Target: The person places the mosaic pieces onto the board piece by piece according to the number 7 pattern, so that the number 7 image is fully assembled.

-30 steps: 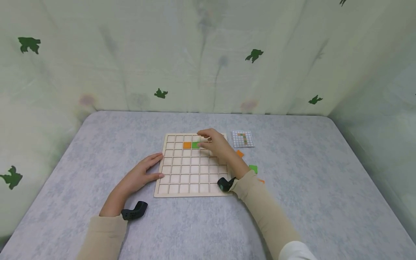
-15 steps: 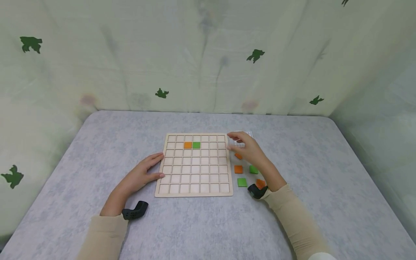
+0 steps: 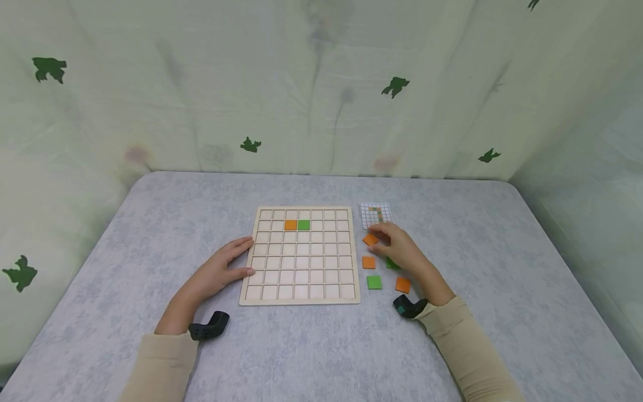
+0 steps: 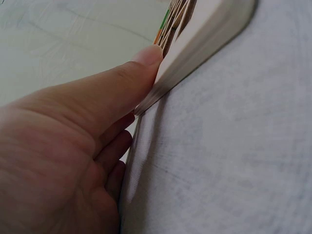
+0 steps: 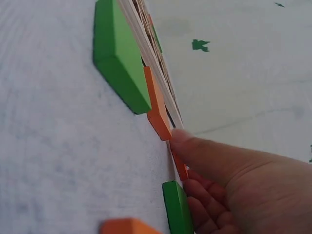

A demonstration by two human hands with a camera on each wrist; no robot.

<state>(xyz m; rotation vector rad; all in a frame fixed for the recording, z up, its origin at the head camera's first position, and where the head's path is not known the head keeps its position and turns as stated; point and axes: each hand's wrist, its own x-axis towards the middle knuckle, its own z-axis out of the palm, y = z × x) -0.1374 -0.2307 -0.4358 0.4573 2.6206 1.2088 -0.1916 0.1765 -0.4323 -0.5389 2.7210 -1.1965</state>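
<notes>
In the head view a square wooden grid board [image 3: 301,305] lies on the table, with an orange tile [image 3: 291,225] and a green tile [image 3: 303,225] side by side in its second row. My left hand [image 3: 221,269] rests at the board's left edge, fingers spread. The left wrist view has the thumb [image 4: 146,56] against the board's rim. Right of the board, my right hand [image 3: 399,249] curls thumb and fingertips around another orange tile [image 3: 370,239], pinching it at the table. This tile [image 5: 179,163] is partly hidden behind the thumb in the right wrist view.
A small pattern card [image 3: 375,215] lies beyond the right hand. Around that hand are more loose tiles: an orange one [image 3: 369,262], a green one [image 3: 374,282], another orange one [image 3: 403,285] and a green one [image 3: 392,263] partly covered by the hand.
My right hand has left the green tile on the board, moved right past the card, and come down toward me onto a loose orange tile. The left hand stays at the board's edge.
</notes>
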